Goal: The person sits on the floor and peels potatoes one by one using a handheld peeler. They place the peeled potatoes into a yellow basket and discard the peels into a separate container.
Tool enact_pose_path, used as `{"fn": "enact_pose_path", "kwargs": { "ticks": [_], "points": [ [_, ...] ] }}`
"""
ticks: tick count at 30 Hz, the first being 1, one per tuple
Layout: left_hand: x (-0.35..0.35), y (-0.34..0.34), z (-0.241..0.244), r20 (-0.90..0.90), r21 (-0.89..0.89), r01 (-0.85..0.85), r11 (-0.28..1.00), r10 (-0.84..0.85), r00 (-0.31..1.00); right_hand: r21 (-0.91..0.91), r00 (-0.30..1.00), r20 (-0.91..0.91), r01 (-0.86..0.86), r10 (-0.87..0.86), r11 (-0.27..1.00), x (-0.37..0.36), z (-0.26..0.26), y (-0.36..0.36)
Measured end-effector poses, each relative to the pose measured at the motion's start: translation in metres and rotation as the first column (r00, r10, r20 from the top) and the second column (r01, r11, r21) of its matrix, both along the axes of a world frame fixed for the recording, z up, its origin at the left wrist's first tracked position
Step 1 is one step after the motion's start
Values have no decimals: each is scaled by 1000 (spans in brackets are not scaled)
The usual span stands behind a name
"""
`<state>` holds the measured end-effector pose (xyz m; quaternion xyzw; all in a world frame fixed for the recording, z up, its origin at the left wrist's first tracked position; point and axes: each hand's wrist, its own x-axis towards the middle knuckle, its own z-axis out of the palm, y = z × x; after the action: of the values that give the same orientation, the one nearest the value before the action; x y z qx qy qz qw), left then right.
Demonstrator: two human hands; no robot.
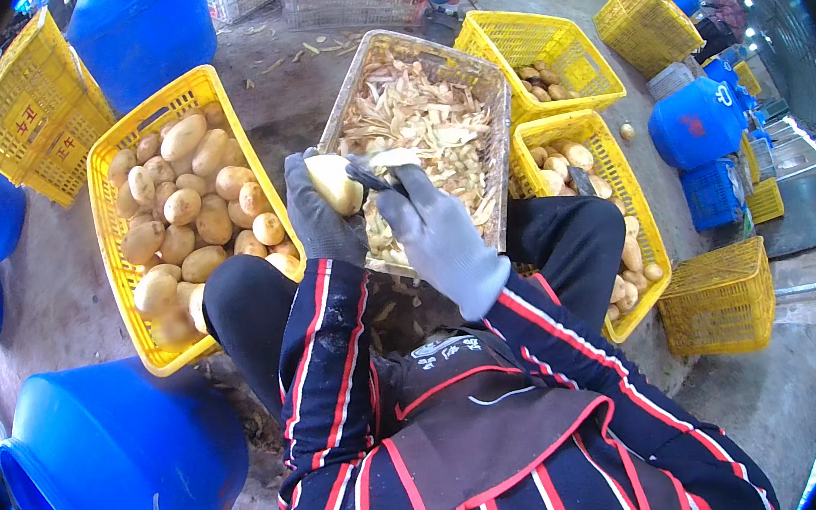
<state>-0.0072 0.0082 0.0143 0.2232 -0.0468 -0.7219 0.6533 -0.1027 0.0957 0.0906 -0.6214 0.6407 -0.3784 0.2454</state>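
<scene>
In its dark grey glove, my left hand [320,223] grips a largely peeled, pale potato [334,182] above the near left part of a dirty white plastic crate [503,119]. My right hand [443,232], in a lighter grey glove, is closed on a black-handled peeler [366,176] whose head is at the potato's right side; its blade is blurred. A pale strip of peel [395,157] shows just beyond the peeler. The crate between my knees holds a heap of potato peelings [422,113].
Left is a yellow crate [100,214] of brown potatoes [183,206]. Right, another yellow crate [649,239] holds potatoes and a dark flat object [581,181]; behind it a third yellow crate [571,28] holds fewer. A blue plastic barrel [135,445] lies near left. People sit farther off.
</scene>
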Motion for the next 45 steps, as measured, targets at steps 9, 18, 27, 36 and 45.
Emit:
{"fn": "enact_pose_path", "kwargs": {
  "ticks": [9, 18, 27, 36, 45],
  "points": [
    [-8, -10, -26, 535, 119, -68, 991, -7, 845, 505, 889, 436, -113, -140, 856, 6, -26, 20],
    [-17, 1, -8, -26, -96, 196, 976, -199, 980, 41, 984, 164, 58, -64, 997, -34, -13, -14],
    [-6, -5, -47, 345, -93, 86, 992, -49, 937, 172, 999, 50, 1, -10, 985, 22, -53, 16],
    [-13, 4, 6, -203, 32, 164, 986, -154, 967, 369, 801, 496, 154, -334, 916, -30, 16, -2],
    [-13, 11, -14, 212, -104, -30, 994, 51, 976, 83, 947, 316, 37, -62, 996, 19, -42, -5]
  ]
}}
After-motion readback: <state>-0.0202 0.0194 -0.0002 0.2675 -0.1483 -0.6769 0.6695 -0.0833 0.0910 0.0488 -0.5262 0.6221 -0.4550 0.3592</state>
